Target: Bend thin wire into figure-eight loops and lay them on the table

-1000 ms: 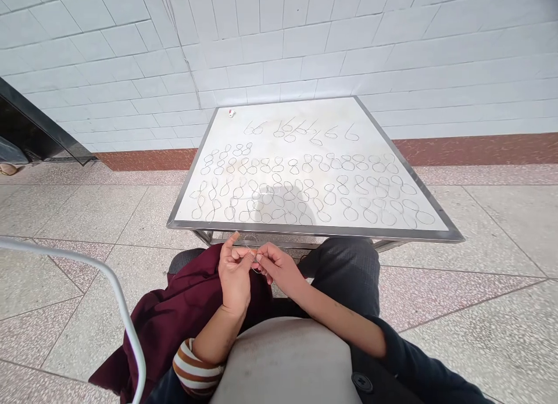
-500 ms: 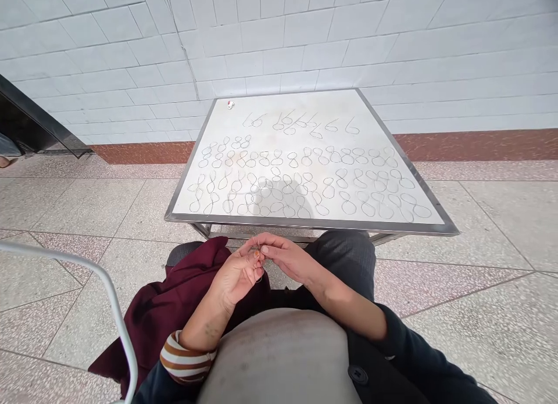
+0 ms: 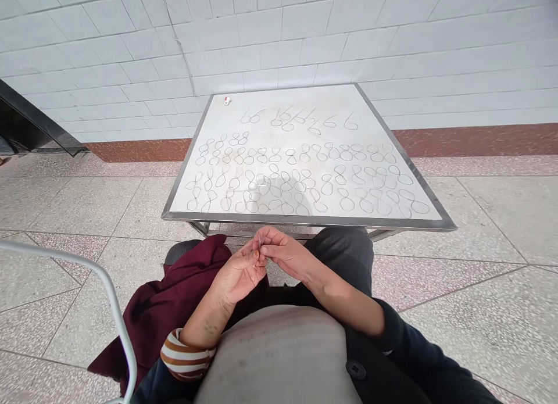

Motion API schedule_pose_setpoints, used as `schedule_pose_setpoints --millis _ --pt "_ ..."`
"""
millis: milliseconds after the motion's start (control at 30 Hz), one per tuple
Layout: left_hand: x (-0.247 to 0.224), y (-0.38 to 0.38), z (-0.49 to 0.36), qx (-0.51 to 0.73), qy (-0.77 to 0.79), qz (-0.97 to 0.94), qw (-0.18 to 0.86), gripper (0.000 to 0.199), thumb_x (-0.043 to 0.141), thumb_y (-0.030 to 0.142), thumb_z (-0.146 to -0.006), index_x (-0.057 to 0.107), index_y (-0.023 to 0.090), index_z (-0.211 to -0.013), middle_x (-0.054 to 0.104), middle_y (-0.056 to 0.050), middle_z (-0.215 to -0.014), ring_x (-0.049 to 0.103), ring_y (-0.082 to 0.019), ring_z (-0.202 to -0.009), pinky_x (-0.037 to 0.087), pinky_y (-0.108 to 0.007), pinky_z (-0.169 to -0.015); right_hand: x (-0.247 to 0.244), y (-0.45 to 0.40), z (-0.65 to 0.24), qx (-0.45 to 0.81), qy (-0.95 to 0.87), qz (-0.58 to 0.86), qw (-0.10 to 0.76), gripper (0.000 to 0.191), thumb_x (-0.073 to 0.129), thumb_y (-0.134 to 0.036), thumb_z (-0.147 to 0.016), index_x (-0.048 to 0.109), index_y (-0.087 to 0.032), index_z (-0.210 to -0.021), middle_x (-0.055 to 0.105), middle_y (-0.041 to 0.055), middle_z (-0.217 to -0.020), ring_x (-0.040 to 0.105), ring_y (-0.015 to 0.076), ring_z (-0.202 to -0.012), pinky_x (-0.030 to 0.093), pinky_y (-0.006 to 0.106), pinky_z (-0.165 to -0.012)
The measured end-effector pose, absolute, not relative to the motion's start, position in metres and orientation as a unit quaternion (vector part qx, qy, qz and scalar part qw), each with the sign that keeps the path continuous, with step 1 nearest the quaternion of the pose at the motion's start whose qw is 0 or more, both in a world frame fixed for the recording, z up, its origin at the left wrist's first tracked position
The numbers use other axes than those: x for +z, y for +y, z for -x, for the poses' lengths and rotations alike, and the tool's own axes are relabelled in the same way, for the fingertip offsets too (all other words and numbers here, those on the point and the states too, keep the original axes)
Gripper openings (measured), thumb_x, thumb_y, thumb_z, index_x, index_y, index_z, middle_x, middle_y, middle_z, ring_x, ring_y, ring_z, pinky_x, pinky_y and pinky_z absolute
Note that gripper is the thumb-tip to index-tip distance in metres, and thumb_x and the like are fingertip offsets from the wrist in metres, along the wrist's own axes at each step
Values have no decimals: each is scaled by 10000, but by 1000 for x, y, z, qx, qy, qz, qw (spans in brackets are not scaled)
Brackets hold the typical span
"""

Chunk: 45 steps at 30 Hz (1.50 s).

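Observation:
My left hand (image 3: 238, 277) is closed in a pinch on a thin dark wire (image 3: 260, 240) in front of my belly. From the other side, my right hand (image 3: 288, 254) pinches the same wire, its fingertips touching those of my left. A short length stands up between the fingers; a fine loop shows under the left fingers, and most of the wire is hidden. On the white table (image 3: 305, 220) beyond lie many thin wire pieces. Nearer rows hold figure-eight wires (image 3: 291, 156); farther back are wires bent like a six (image 3: 351, 121).
A small white and red object (image 3: 227, 101) sits at the table's far left corner. The tiled wall (image 3: 305, 26) stands right behind the table. A white curved metal bar (image 3: 112, 299) rises at my left. A dark red cloth (image 3: 174, 302) drapes over my left leg.
Both hands stay together at nearly the same place. The wire between the fingers has shifted slightly and stands more upright. The view has tilted a little.

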<state>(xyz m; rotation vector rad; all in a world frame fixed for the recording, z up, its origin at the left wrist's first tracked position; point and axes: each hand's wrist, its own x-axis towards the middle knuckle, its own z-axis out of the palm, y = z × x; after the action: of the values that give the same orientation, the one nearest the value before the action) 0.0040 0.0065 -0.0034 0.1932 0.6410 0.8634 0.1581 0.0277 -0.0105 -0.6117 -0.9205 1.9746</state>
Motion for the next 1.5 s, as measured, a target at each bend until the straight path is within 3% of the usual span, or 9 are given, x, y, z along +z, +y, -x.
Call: schedule_pose_setpoints --millis 200,633,867,1000,1200,1500 --pt "-3 6 -5 421 292 -89 854 413 794 53 -690 656 159 -1064 630 10 -771 600 -47 -666 495 -111 -621 -11 29 -158 770 -387 261 434 233 793 -290 -753 648 -206 -915 655 -12 -813 580 104 -671 472 256 -683" --pt "-3 9 -3 426 322 -111 838 282 724 82 -775 664 145 -1043 604 0 -768 544 -28 -606 460 -92 -551 -9 32 -160 708 -466 306 433 166 741 -320 -780 650 -199 -850 670 -7 -816 606 127 -724 499 289 -726" --pt "-7 10 1 416 355 -117 829 337 760 162 -767 666 150 -1091 672 -39 -856 632 -77 -699 511 -165 -650 -12 32 -159 701 -447 319 455 158 729 -321 -792 635 -203 -840 668 -7 -801 611 130 -720 487 287 -709" --pt "-7 11 6 454 437 -163 759 417 785 276 -757 644 219 -1145 694 -35 -915 685 -162 -872 536 -295 -791 -15 34 -159 672 -434 368 475 183 743 -349 -767 637 -210 -820 637 -16 -803 575 127 -749 464 281 -743" --pt "-4 8 4 525 486 -278 641 529 822 266 -696 632 220 -1188 688 3 -866 660 -128 -831 521 -252 -758 -20 37 -157 662 -419 398 477 210 757 -363 -732 645 -205 -812 613 -26 -778 539 122 -726 434 277 -734" --pt "-2 6 -4 525 503 -361 584 508 801 255 -709 626 180 -1180 690 5 -808 629 -108 -729 522 -240 -703 -20 36 -154 681 -389 408 467 229 787 -349 -696 648 -182 -770 581 -42 -692 461 95 -617 378 247 -617"
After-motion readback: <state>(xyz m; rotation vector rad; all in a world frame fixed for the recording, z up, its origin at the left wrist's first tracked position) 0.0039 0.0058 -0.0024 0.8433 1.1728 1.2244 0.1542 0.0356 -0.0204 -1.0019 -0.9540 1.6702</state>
